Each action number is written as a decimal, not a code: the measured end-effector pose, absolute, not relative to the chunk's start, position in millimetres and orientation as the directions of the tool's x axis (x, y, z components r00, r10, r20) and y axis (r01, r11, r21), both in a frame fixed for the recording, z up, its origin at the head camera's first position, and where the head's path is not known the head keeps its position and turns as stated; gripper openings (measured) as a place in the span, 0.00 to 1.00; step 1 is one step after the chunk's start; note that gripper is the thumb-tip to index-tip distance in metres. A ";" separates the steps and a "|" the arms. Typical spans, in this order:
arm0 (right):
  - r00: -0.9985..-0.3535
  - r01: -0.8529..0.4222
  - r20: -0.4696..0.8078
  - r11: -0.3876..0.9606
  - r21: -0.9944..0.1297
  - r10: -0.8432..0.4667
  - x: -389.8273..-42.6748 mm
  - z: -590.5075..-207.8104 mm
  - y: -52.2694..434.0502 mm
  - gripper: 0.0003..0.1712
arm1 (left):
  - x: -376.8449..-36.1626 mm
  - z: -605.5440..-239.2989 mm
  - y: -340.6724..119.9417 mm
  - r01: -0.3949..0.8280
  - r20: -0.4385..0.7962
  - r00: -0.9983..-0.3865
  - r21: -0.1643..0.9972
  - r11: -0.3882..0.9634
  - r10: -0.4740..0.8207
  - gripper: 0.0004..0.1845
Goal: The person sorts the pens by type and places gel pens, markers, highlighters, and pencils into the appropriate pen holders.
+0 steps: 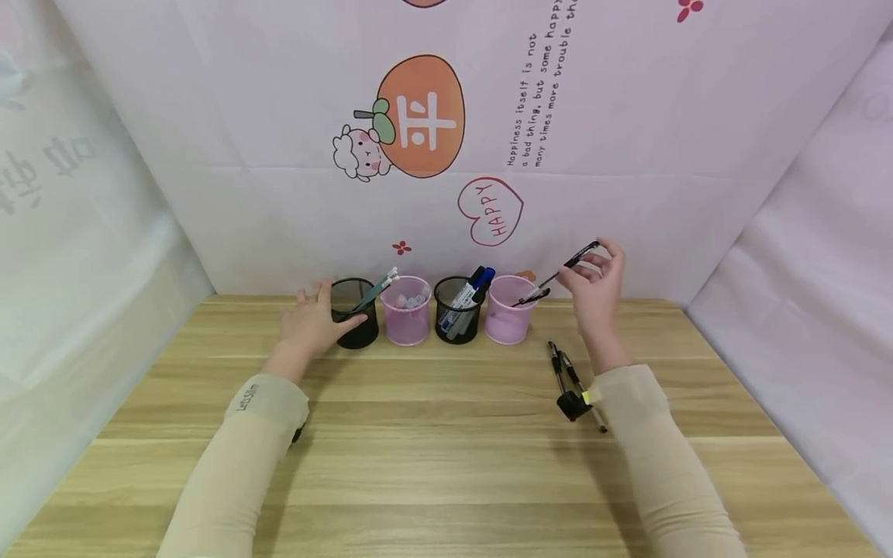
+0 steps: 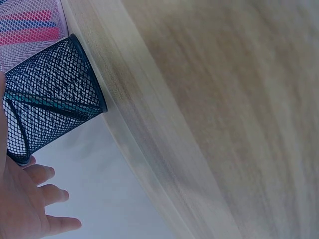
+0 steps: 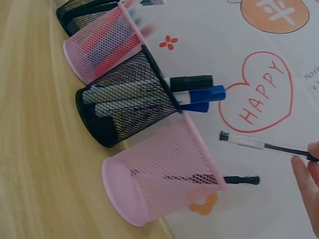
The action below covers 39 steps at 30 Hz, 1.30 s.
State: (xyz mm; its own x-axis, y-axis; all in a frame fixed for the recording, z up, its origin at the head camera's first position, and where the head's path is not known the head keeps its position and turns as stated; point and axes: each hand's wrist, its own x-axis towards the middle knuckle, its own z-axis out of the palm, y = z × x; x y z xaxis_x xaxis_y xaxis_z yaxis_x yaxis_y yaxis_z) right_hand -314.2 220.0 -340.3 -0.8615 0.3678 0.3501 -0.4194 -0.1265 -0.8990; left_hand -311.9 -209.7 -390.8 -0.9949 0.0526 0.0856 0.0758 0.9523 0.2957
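The right hand is raised above the tabletop, its grip pinched on a black pen that slants down toward eleven o'clock, with its lower end near the rim of the right pink cup. Another pen already leans in that cup, poking out over the rim at about three o'clock. Two more pens lie on the tabletop at roughly six o'clock from the right hand, just beside the wrist.

The left hand rests against the left black mesh cup, its grip wide with the fingers spread along the cup's nine o'clock side; whether the thumb wraps round the front is hard to tell. That cup holds a green pen. Between the outer cups stand a second pink cup and a black mesh cup filled with markers.
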 end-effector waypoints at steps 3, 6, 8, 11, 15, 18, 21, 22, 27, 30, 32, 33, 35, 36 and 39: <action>-0.831 -0.455 0.372 -0.122 -0.882 0.413 -316.0 -347.2 217.2 0.43 | -312.3 -391.1 -209.5 0.075 0.085 -0.995 0.290 0.954 0.053 0.58; -0.805 -0.487 0.395 -0.113 -0.866 0.442 -315.9 -354.4 214.9 0.41 | -312.3 -391.0 -208.9 0.076 0.085 -0.995 0.285 0.955 0.054 0.58; -0.791 -0.509 0.409 -0.118 -0.853 0.454 -315.2 -358.6 213.6 0.40 | -312.5 -390.6 -208.3 0.078 0.085 -0.995 0.287 0.955 0.056 0.58; -0.774 -0.532 0.429 -0.111 -0.839 0.465 -314.0 -363.3 211.0 0.38 | -312.6 -389.9 -208.6 0.079 0.087 -0.995 0.288 0.954 0.056 0.58; -0.758 -0.549 0.459 -0.074 -0.833 0.464 -313.0 -367.9 208.1 0.36 | -312.5 -389.5 -209.4 0.077 0.082 -0.995 0.294 0.953 0.055 0.58; -0.750 -0.559 0.482 -0.045 -0.828 0.453 -313.3 -371.0 206.9 0.35 | -311.9 -389.2 -209.3 0.077 0.078 -0.995 0.297 0.952 0.056 0.58; -0.745 -0.568 0.500 -0.026 -0.823 0.442 -313.9 -373.1 206.1 0.33 | -311.4 -389.4 -209.3 0.078 0.080 -0.995 0.296 0.952 0.056 0.58; -0.742 -0.570 0.508 -0.011 -0.822 0.438 -313.8 -373.7 206.0 0.31 | -311.4 -389.6 -209.5 0.078 0.081 -0.995 0.296 0.952 0.057 0.58; -0.736 -0.580 0.546 0.042 -0.813 0.401 -306.2 -369.5 204.5 0.18 | -312.3 -390.0 -209.7 0.080 0.087 -0.995 0.301 0.950 0.056 0.58; -0.746 -0.575 0.550 0.054 -0.816 0.374 -297.8 -362.7 202.9 0.15 | -312.3 -389.5 -209.4 0.080 0.089 -0.994 0.298 0.951 0.056 0.58; -0.756 -0.560 0.545 0.073 -0.825 0.361 -292.9 -358.9 202.6 0.14 | -312.2 -389.2 -209.4 0.080 0.086 -0.995 0.295 0.952 0.056 0.58; -0.762 -0.550 0.543 0.089 -0.830 0.352 -292.2 -358.7 203.9 0.14 | -312.1 -389.0 -209.4 0.078 0.083 -0.995 0.297 0.952 0.056 0.58; -0.773 -0.533 0.539 0.119 -0.838 0.335 -293.7 -360.3 208.1 0.14 | -311.8 -388.5 -209.2 0.075 0.076 -0.996 0.302 0.950 0.054 0.58; -0.780 -0.525 0.535 0.127 -0.842 0.325 -295.9 -362.6 211.1 0.14 | -311.5 -388.3 -209.1 0.072 0.074 -0.996 0.305 0.950 0.052 0.59; -0.804 -0.488 0.514 0.164 -0.858 0.299 -303.7 -368.7 221.2 0.14 | -310.5 -387.6 -208.8 0.068 0.072 -0.996 0.316 0.946 0.047 0.58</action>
